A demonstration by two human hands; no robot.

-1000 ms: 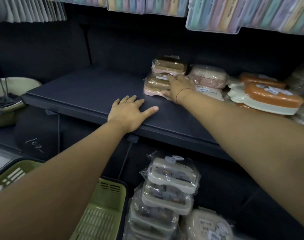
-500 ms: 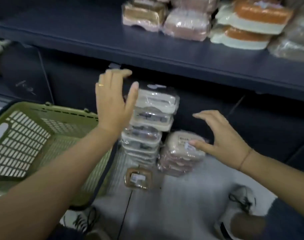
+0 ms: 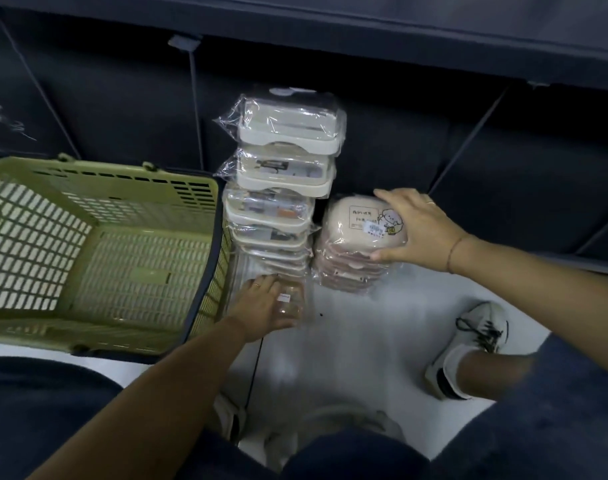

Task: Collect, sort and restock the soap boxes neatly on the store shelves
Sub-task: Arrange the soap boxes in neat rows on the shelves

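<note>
Under left hand (image 3: pixel 259 306), brown box (image 3: pixel 293 307) blurred; right hand (image 3: pixel 420 231) grips pink box (image 3: pixel 356 225).

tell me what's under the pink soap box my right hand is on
Beneath the top pink box: more wrapped pink boxes piled on the floor. Wrap hides how many.

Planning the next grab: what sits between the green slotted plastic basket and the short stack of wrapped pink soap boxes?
Head view: the tall stack of film-wrapped cream rectangular soap boxes stands there.
</note>
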